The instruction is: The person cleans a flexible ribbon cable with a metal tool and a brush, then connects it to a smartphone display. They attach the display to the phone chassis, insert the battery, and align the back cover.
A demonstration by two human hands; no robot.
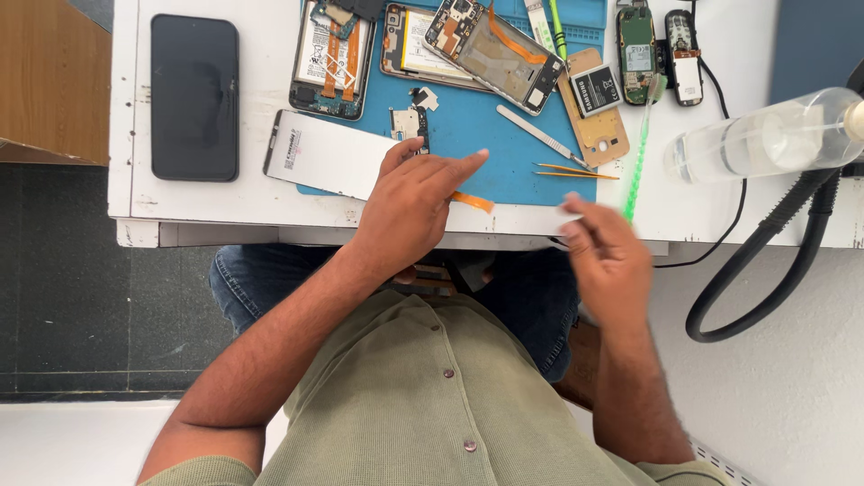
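Fingers [454, 166] of left hand [409, 211]: extended and spread a little, index stretched right, tips resting flat near the near edge of the blue mat [486, 135], holding nothing I can see. An orange flex strip [472, 202] pokes out from under the hand at the mat's near edge. Right hand [607, 256] is blurred; fingers curled in, seem to pinch a small pale scrap [569, 216] at the table [261, 202] edge, grip not sure. Judgement: press the strip down evenly, light touch, avoid creasing it. Strip looks thin, flat, orange, mostly covered. Just left of the left hand: white rectangular panel [328, 155]. Right: orange tweezers [576, 171], grey spudger [540, 135]. Far: opened phones [331, 56], loose battery [596, 90]. Far left: intact black phone [194, 97].
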